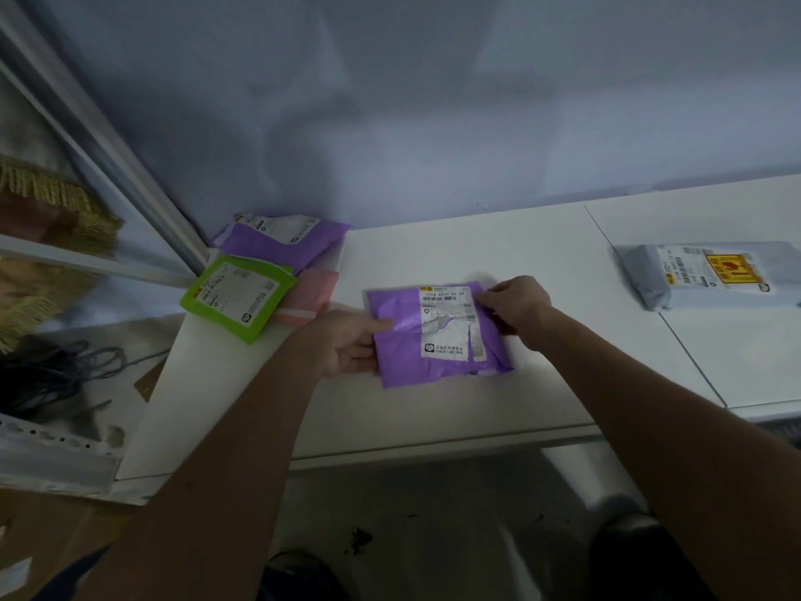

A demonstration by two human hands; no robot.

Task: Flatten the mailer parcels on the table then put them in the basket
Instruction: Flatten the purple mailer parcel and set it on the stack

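A purple mailer parcel (433,336) with a torn white shipping label lies on the white table (498,253) in the middle. My left hand (346,344) grips its left edge, thumb on top. My right hand (516,305) pinches its right edge near the label. A green mailer (234,294), a pink mailer (310,297) and a second purple mailer (281,242) lie in a pile at the table's far left corner. A grey mailer (702,273) with a yellow sticker lies at the far right. No basket is in view.
A wall runs behind the table. A seam (650,297) splits the tabletop on the right. Left of the table are a metal frame (108,167), dark cables (52,375) and a cardboard box (52,544). The floor shows below the table's front edge.
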